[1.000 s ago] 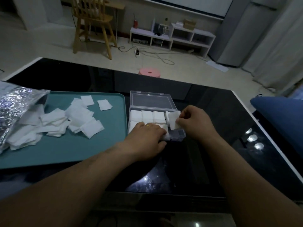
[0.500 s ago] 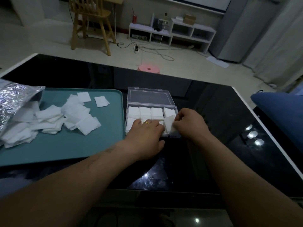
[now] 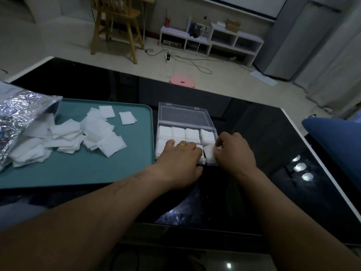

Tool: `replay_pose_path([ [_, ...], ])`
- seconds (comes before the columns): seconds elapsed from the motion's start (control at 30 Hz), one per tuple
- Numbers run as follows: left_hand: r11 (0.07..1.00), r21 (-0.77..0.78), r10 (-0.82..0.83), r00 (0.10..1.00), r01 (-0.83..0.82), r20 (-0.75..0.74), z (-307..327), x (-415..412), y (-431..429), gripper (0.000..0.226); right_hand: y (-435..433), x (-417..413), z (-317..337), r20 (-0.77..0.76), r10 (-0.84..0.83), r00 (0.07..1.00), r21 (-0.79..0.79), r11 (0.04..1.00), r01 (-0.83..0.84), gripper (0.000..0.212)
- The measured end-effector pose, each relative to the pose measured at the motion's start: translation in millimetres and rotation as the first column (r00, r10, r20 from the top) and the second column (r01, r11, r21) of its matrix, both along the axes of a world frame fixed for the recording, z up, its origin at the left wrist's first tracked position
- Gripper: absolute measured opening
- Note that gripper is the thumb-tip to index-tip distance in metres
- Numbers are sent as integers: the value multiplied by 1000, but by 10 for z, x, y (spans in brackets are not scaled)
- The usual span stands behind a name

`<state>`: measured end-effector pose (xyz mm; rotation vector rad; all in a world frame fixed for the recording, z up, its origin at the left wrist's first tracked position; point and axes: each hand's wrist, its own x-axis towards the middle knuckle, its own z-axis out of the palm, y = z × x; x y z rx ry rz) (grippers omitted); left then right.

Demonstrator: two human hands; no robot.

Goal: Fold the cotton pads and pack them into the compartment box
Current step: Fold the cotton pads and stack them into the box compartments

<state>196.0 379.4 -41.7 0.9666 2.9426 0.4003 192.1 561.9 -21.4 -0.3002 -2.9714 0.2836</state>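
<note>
Right hand [image 3: 234, 151], pinching a folded cotton pad [image 3: 208, 152], has lowered it into the near-right corner of the compartment box [image 3: 183, 116], probably the last free compartment; left hand [image 3: 182, 155] presses near-row pads [image 3: 161, 148] flat.

The room on my feed is dim. Beyond the glossy black surface [image 3: 263, 145] lies a pale floor [image 3: 58, 42]. A wooden chair [image 3: 117, 26] stands at the far left. A low white shelf unit [image 3: 211, 40] sits against the back wall, and cables [image 3: 197, 64] trail across the floor in front of it. A pink stool [image 3: 182, 82] shows just behind the surface's far edge. Pale curtains [image 3: 332, 65] hang at right, beyond a blue cushion [image 3: 336, 137]. 3 light spots [image 3: 301, 167] reflect in the surface.
</note>
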Motion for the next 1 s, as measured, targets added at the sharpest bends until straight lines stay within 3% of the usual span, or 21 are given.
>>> replay_pose_path([
  [0.17,1000,19,8,1000,-8,-25,-13,-32,-4,42,48,15,-37,-17,-6,1000,-94,996,4,8],
  [0.33,1000,1,4,1000,-4,-12,-29,-38,9,39,68,-10,-13,45,-136,990,-283,948,143,11],
  [0.43,1000,0,12,1000,-12,-15,-28,-36,23,39,32,-37,-27,93,-163,982,-261,948,182,16],
  [0.6,998,51,26,998,-23,-56,-37,-45,57,40,66,-33,-9,96,-168,981,-251,950,188,4],
  [0.73,998,47,35,998,-32,-58,-92,-67,129,41,3,-47,-4,104,-142,984,-162,974,158,19],
  [1.0,999,16,44,995,-42,-94,-163,-80,152,46,2,-49,-3,158,-154,975,-225,956,187,24],
])
